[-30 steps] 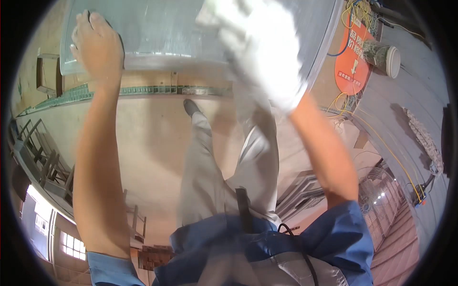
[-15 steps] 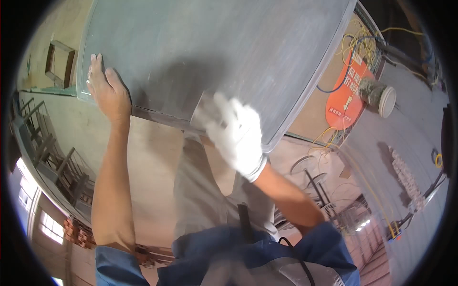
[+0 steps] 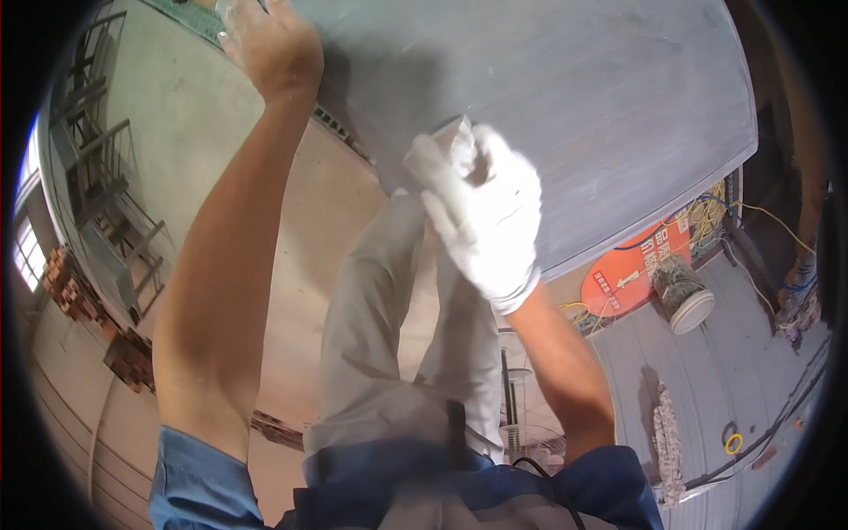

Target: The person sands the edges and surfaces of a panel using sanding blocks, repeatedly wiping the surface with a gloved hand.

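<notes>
A large grey, dusty panel [image 3: 601, 115] fills the upper part of the view, its near edge slanting toward me. My bare left hand [image 3: 281, 53] rests at the panel's left corner, fingers stretched out and dusted white; the frame's top cuts off some of them. At the near edge is my right hand [image 3: 486, 212] in a white glove. Its fingers are closed round a small pale sheet that looks like sandpaper [image 3: 457, 141]. The glove hides part of that sheet, and how it meets the panel is unclear.
Below the panel's right side lie a red-orange sign [image 3: 618, 274], tangled yellow cord [image 3: 707, 212] and a dirty bucket [image 3: 685, 300] on its side. A fuzzy roller-like piece [image 3: 667, 442] lies lower right. Dark metal frames [image 3: 106, 194] and stacked bricks [image 3: 79, 287] are at left.
The view has turned, so the panel slants more and the sign sits lower. My left hand appears higher, at the frame's top. The gloved right hand has shifted right and up, still holding the sandpaper.
</notes>
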A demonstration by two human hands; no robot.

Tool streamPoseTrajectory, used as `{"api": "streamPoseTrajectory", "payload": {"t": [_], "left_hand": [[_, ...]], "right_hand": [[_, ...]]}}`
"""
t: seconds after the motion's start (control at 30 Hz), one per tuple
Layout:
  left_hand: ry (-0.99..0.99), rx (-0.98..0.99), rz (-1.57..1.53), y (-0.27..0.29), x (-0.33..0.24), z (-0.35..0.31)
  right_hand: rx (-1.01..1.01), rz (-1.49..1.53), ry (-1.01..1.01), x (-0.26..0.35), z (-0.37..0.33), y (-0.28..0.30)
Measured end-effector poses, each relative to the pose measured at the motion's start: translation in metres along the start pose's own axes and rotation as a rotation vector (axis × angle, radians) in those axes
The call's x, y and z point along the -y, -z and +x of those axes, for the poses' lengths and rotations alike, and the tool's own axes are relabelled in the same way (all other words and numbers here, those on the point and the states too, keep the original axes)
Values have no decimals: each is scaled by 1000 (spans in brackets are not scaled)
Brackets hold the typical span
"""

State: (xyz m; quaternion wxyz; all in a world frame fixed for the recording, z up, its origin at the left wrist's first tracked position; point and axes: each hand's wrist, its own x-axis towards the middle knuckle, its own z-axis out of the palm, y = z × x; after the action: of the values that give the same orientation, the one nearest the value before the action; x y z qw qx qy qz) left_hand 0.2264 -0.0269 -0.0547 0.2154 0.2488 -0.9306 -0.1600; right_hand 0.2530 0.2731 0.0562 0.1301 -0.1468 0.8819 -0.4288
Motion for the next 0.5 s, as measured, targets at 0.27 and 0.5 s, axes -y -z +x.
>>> {"api": "streamPoseTrajectory", "payload": {"t": [0.27,0.5], "left_hand": [[207,-228,109,-46,15,-13],[19,-204,136,-54,41,0]], "right_hand": [[16,-296,321,-15,-4,6],[-11,-20,226,-11,-7,-18]]}}
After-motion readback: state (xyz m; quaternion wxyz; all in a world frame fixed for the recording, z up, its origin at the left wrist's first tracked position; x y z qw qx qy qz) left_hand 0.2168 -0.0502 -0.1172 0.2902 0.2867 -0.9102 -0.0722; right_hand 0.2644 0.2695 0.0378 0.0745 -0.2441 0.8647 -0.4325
